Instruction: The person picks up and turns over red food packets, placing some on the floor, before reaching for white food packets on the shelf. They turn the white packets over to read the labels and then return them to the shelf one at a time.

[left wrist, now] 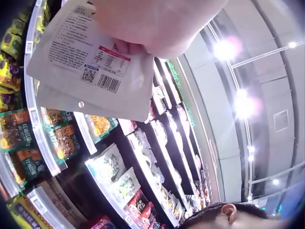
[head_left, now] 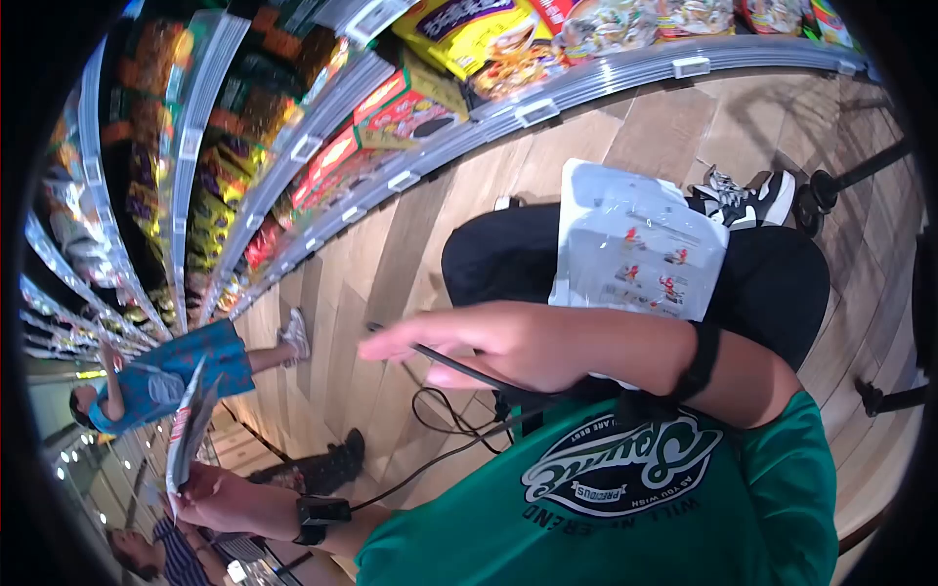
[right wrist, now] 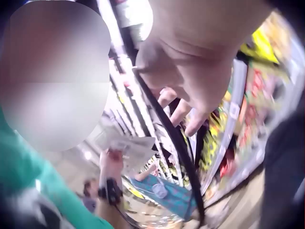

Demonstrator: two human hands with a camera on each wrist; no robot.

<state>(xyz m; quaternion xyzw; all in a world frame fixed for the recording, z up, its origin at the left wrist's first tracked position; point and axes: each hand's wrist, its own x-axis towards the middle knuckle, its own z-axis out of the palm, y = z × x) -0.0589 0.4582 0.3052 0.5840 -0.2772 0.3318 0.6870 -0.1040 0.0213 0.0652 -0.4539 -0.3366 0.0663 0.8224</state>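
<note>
My left hand is low on the left and grips a white snack packet by its edge. In the left wrist view that hand pinches the packet, whose back shows a barcode and a QR code. The right hand hovers in the middle with its fingers loosely straight and holds nothing. A black cable runs under it. In the right wrist view its fingers hang relaxed beside the cable. More white packets lie on my dark trousers.
Store shelves full of coloured snack packets curve along the left and top, with price rails. The floor is wood plank. A person in a blue dress stands down the aisle. My sneaker and a black stand are at the right.
</note>
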